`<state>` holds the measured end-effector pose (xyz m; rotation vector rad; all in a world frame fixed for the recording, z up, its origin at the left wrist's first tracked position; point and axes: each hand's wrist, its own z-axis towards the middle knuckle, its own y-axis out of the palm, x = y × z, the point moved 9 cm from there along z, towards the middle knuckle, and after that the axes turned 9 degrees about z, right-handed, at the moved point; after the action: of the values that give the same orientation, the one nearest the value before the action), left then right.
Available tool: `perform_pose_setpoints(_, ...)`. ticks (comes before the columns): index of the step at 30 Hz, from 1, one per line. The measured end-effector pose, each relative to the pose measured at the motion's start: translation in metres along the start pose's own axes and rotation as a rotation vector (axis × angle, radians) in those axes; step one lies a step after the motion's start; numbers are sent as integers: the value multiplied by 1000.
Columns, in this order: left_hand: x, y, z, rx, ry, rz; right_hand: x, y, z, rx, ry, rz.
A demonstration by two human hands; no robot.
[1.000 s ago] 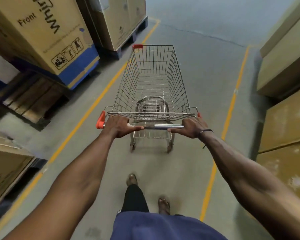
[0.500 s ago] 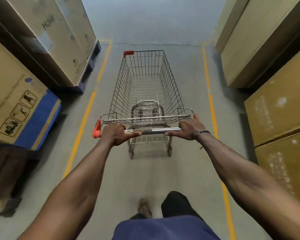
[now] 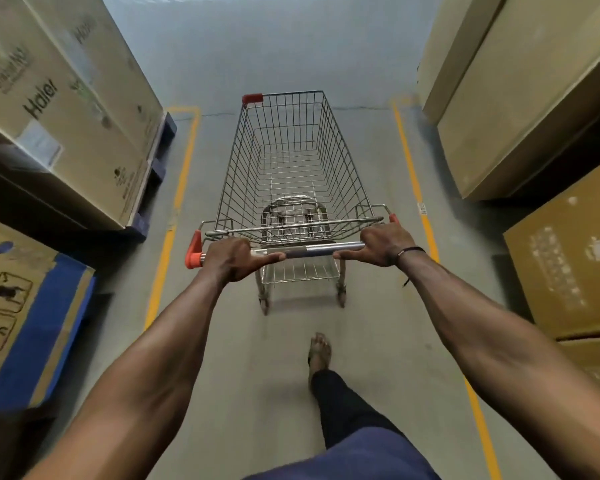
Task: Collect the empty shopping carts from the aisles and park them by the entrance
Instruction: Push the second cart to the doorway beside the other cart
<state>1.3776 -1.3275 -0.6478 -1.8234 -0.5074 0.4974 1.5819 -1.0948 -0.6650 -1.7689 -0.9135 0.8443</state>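
An empty wire shopping cart (image 3: 288, 161) with orange corner caps stands straight ahead of me in the middle of a grey concrete aisle. Its chrome handle bar (image 3: 309, 250) runs across the near end. My left hand (image 3: 231, 259) grips the bar near its left orange end, thumb lying along the bar. My right hand (image 3: 383, 244) grips the bar's right end; a dark band is on that wrist. My right foot (image 3: 319, 349) is forward behind the cart.
Tall cardboard appliance boxes (image 3: 59, 109) on blue pallets line the left side, and a blue-edged box (image 3: 25, 313) sits nearer. More brown boxes (image 3: 534, 109) stack along the right. Yellow floor lines (image 3: 168, 237) edge the aisle on both sides; open floor lies beyond the cart.
The cart has swung from pointing right to straight down the aisle and rolled forward. Boxes on the left have slid back past me. Both hands keep their grip on the handle.
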Motion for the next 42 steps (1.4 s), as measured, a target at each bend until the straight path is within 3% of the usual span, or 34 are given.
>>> perform_pose_setpoints(15, -91, -90, 337, -71, -15, -15, 69, -123, 335, -24, -33, 7)
perform_pose_setpoints(30, -188, -218, 744, -36, 87, -49, 160, -272, 724, -24, 38, -20)
perform_pose_setpoints(42, -240, -309, 1085, 10, 56, -51, 269, -402, 1040, -7, 31, -37)
